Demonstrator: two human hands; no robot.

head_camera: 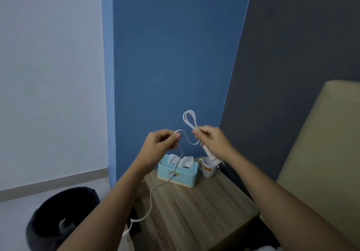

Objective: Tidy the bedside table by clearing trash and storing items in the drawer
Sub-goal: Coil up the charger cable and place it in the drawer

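1. right hand (pixel 211 142): closed on one white charger cable (pixel 190 120), pinching two loops raised above the fist; the white adapter (pixel 209 153) hangs below it.
2. left hand (pixel 161 141): thumb and fingers pinch the same cable; its free length trails down past the table's edge.
3. bedside table (pixel 204 207): one teal tissue box (pixel 178 170), one white mug (pixel 208 169).
4. floor, left: one dark trash bin (pixel 58 217).

The cable (pixel 188 122) is white, and the surface (pixel 204 207) shows pale brown wood grain. At its back edge the tissue box (pixel 177 172) is light turquoise with a cream base and small blue-yellow print, beside a white mug (pixel 208 169) with a yellow label. The bin (pixel 58 217) is black.
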